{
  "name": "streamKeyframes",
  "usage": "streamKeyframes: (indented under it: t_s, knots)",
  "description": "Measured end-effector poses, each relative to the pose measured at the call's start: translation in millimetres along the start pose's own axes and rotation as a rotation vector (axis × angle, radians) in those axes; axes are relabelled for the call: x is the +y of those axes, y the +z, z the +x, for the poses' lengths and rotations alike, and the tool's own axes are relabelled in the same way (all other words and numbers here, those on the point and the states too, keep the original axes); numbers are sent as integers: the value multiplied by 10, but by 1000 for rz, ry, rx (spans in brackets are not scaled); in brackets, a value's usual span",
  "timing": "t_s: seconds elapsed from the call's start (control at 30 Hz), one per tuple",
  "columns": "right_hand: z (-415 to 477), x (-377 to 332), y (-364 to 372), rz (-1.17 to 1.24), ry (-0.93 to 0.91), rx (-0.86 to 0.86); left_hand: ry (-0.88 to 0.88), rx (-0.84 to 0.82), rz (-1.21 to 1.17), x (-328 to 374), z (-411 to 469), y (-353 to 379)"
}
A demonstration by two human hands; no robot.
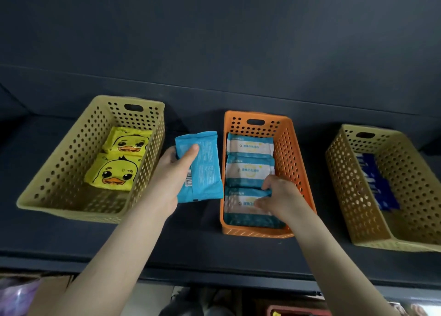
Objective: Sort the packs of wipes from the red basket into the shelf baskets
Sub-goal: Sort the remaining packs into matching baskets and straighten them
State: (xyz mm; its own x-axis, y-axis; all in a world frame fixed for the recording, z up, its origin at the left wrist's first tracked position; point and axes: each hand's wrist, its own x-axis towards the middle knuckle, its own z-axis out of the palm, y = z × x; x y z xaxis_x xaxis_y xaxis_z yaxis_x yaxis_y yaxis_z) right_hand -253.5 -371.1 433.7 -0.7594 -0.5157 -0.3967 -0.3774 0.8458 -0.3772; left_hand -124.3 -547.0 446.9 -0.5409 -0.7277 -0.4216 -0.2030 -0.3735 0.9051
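Observation:
My left hand [175, 170] grips a light blue pack of wipes [201, 166], back side up, held in the gap between the left yellow basket [47, 184] and the orange basket [296, 163]. My right hand [278, 196] reaches into the orange basket and holds the front pack of blue-and-white wipes [241, 202] by its right end. Two more like packs [249, 157] lie behind it. The left yellow basket holds two yellow duck packs [119, 163]. A right yellow basket [353, 196] holds dark blue packs [379, 184].
All three baskets stand on a dark shelf [167, 244] with a dark back wall. Below the shelf edge, a strip of a red basket [298, 312] shows at the bottom, with mixed items at the lower left.

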Motion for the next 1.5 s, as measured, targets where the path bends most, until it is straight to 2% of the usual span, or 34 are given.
streamKeyframes:
  t_s: [0.13, 0.33, 0.37, 0.4, 0.47, 0.53, 0.6, 0.67, 0.73, 0.83, 0.9, 1.0, 1.1, 1.3, 1.4, 1.5]
  knots:
    - [29, 62, 14, 13, -34, 102, 15, 8, -3, 73, -3, 52]
    - [-8, -27, -132, 209, -183, 452, 119, -24, -9, 303, -11, 154]
    - [-50, -102, -218, 334, -174, 424, 157, -39, 3, 342, -18, 183]
    - [-104, -190, -314, 527, -137, 315, 204, -56, 15, 375, -30, 216]
    - [-216, -354, -473, 945, -59, -52, 339, -121, 85, 413, -65, 294]
    - [-249, -424, -548, 1226, -55, -296, 505, -248, 285, 418, -116, 364]
    - [-228, -423, -581, 1504, -30, -345, 579, -450, 497, 402, -194, 434]
    - [-178, -388, -572, 1675, 59, -259, 566, -633, 540, 359, -208, 471]
    - [-104, -306, -514, 1679, 166, -114, 566, -625, 473, 297, -131, 456]
    - [17, -177, -440, 1573, 243, 15, 628, -373, 457, 194, 106, 426]
    - [84, -157, -451, 1489, 252, 43, 573, -308, 559, 135, 239, 420]
    - [223, -180, -452, 1313, 240, 86, 395, -358, 641, 16, 381, 470]
    - [361, -232, -439, 1123, 212, 147, 338, -434, 619, -89, 436, 508]
    - [436, -196, -383, 1280, 177, 328, 322, -445, 570, -124, 473, 519]
    - [378, -128, -352, 1408, 151, 362, 298, -461, 558, -128, 458, 503]
    - [350, -120, -314, 1337, 129, 445, 304, -464, 552, -108, 438, 496]
